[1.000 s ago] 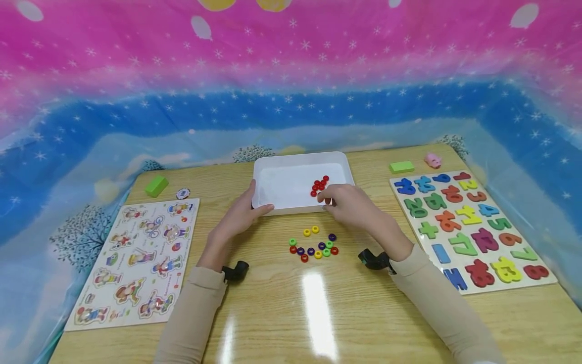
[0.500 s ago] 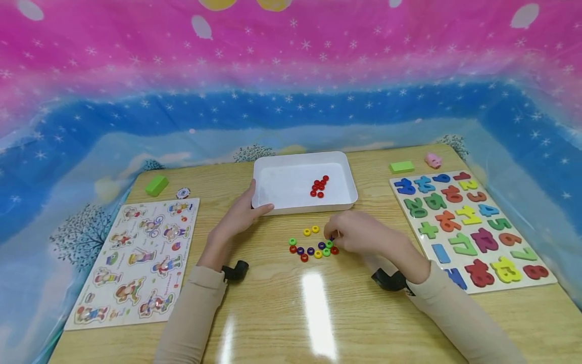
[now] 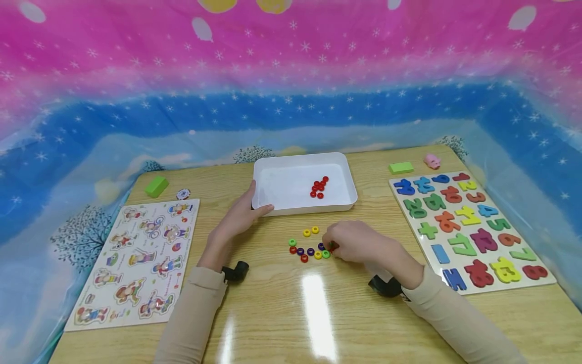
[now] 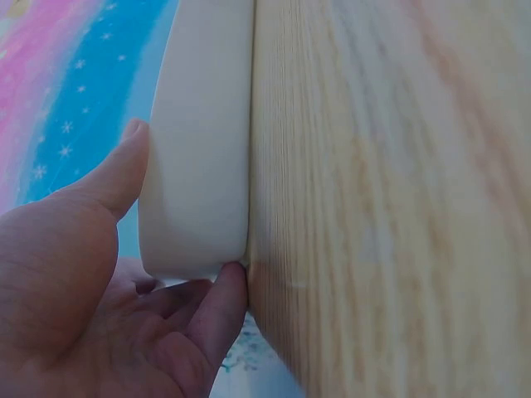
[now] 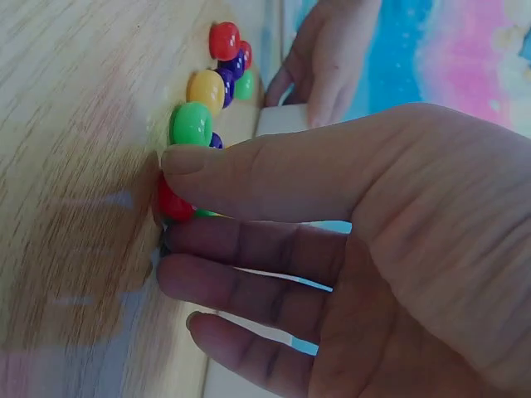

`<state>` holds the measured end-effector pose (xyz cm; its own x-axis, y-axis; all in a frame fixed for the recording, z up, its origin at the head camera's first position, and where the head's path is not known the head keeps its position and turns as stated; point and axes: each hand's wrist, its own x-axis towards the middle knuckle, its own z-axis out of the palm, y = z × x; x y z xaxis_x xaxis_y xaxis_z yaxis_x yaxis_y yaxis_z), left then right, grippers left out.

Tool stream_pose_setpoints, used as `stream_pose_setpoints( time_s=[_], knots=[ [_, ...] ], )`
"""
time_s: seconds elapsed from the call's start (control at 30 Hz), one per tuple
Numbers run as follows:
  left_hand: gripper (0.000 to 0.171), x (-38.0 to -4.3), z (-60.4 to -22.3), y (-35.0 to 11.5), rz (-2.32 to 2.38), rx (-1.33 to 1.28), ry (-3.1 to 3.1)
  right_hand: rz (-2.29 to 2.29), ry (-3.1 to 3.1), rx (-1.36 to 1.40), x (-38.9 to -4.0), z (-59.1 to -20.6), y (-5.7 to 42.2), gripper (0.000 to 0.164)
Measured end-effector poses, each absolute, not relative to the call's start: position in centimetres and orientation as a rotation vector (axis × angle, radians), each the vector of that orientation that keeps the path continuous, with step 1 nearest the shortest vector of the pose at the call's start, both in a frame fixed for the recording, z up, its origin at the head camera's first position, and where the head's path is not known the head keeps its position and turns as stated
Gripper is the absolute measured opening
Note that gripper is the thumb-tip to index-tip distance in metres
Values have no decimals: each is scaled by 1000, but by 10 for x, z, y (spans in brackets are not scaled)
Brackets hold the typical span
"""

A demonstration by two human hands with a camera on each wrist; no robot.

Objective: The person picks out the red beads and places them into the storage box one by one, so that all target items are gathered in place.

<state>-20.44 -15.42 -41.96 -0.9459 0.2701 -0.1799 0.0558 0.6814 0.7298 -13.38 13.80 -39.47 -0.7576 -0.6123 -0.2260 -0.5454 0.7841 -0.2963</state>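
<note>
A red bead was pinched at the surface by the right hand, just beside a green bead; a light, straight lift seemed called for, lest it be nudged. The tray (more reds inside) was gripped at its near corner by the left hand.

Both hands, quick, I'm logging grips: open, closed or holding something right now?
Left hand: closed, holding the white tray at its near left corner.
Right hand: closed, pinching a red bead.

The tray is white, its beads red.
</note>
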Motion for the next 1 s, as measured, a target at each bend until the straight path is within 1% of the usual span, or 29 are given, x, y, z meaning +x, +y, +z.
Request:
stream_pose_setpoints(
  time_s=[0.3, 0.5, 0.63, 0.83, 1.0],
  knots=[
    [97, -205, -420, -154, 1111, 258, 2629, -281, 2688, -935, -132, -393, 134, 19],
    [98, -205, -421, -154, 1115, 259, 2629, -360, 2733, -910, -139, -383, 134, 15],
    [95, -205, -422, -155, 1104, 250, 2625, -418, 2805, -937, -149, -372, 133, 12],
    [94, -205, -422, -156, 1096, 257, 2638, -447, 2940, -891, -172, -356, 132, 15],
    [97, -206, -422, -155, 1083, 267, 2636, -487, 2946, -834, -195, -357, 127, 15]
  ],
)
